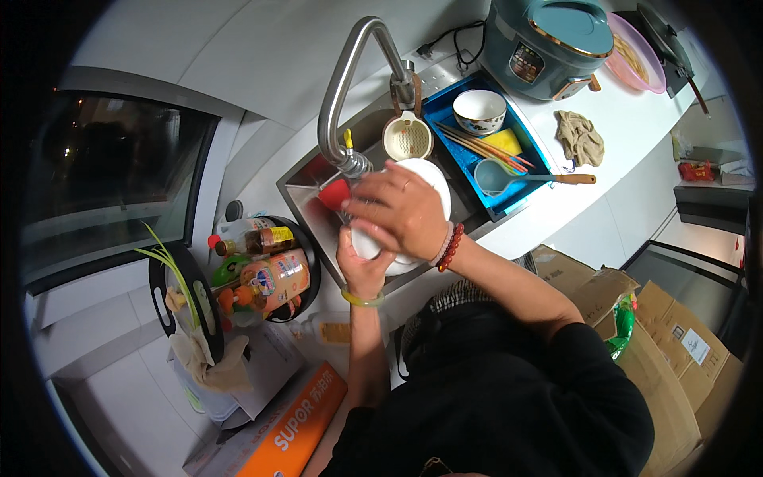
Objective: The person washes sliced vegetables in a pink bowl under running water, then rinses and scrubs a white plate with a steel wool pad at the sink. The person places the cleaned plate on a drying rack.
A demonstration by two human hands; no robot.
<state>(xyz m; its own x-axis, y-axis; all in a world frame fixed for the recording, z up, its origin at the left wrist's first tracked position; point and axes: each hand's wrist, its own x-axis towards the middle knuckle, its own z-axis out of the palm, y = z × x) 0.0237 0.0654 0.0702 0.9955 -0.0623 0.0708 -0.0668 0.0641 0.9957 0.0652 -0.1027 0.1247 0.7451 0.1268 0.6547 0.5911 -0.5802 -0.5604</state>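
My left hand (365, 268) grips a white dish (365, 243) by its near edge, with the thumb on it, over the stainless-steel sink (310, 208). Across the top of that dish lies my right hand (396, 208), its fingers blurred; anything under the palm is hidden. Behind and beneath the hands shows a larger white plate (438, 179), mostly covered. A red object (335, 194) sits just left of my right fingers, under the spout of the gooseneck faucet (328, 107). A cream strainer basket (408, 137) hangs from the faucet base.
Right of the faucet, a blue tray (442, 128) holds a patterned bowl (480, 112), chopsticks (483, 146), a yellow sponge (503, 142) and a ladle (495, 177). Beyond are a rice cooker (545, 47) and a cloth (580, 138). Bottles (277, 277) crowd the left; cardboard boxes (644, 358) stand right.
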